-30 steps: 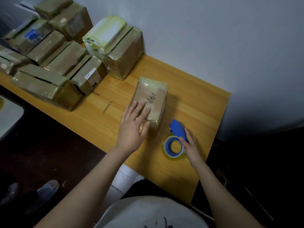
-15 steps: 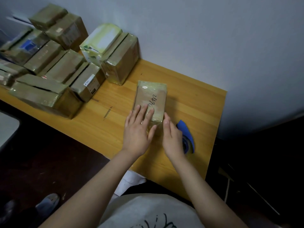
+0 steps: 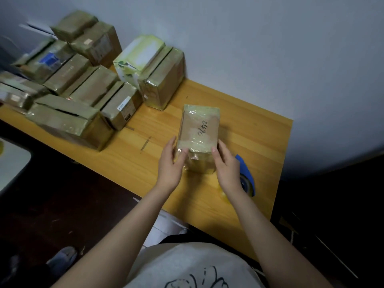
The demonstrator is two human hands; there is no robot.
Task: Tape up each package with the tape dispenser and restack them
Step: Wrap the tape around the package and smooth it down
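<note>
A small brown package (image 3: 199,129), wrapped in clear tape with handwriting on top, sits in the middle of the wooden table (image 3: 255,132). My left hand (image 3: 170,165) grips its near left corner, thumb on the front face. My right hand (image 3: 226,165) grips its near right corner the same way. The blue tape dispenser (image 3: 246,175) lies on the table just right of my right hand, partly hidden by the wrist.
Several taped packages (image 3: 83,94) are stacked and lined up on the table's left part, up to the wall. A white and green box (image 3: 139,57) leans among them beside a brown box (image 3: 164,80). The table's right edge is close to the dispenser.
My right hand left the tape dispenser and came to the package. Both hands shifted from lying on its top to holding its near corners.
</note>
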